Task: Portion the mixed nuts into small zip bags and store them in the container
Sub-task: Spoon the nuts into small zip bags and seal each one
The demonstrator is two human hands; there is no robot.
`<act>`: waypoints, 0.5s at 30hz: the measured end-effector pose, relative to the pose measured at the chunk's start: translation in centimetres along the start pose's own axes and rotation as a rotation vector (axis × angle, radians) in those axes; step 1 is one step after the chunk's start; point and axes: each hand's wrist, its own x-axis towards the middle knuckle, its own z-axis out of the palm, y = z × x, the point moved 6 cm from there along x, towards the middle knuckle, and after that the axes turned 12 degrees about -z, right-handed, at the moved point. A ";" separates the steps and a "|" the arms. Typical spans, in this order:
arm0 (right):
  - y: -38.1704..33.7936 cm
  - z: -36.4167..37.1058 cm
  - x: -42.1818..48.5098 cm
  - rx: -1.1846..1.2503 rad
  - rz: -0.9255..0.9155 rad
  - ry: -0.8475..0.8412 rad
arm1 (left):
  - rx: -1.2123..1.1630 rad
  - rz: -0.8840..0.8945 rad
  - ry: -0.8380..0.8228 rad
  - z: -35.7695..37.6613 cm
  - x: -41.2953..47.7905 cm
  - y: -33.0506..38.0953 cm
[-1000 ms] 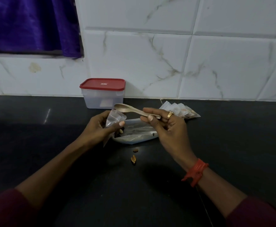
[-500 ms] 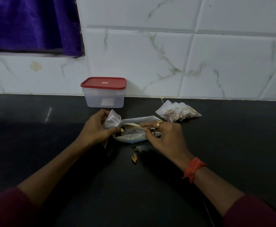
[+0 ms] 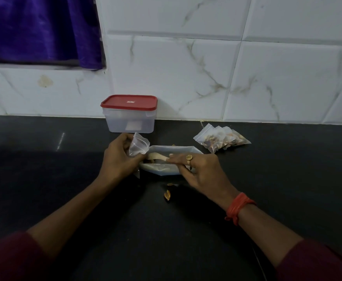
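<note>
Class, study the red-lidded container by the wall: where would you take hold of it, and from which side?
Probably grip the container across its left and right walls, just under the red lid, reaching from the front. Its back sits close to the tiled wall, and the overhanging lid rim stops slipping.

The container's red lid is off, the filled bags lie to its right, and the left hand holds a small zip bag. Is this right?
Not quite. The head view shows the red lid sitting on the container, so it is closed. The rest holds: the filled bags lie to its right, and the left hand holds a small zip bag.
</note>
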 end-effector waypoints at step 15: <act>0.3 -0.2 0.3 -0.057 -0.052 -0.052 | 0.112 0.070 0.074 0.0 -0.6 0.0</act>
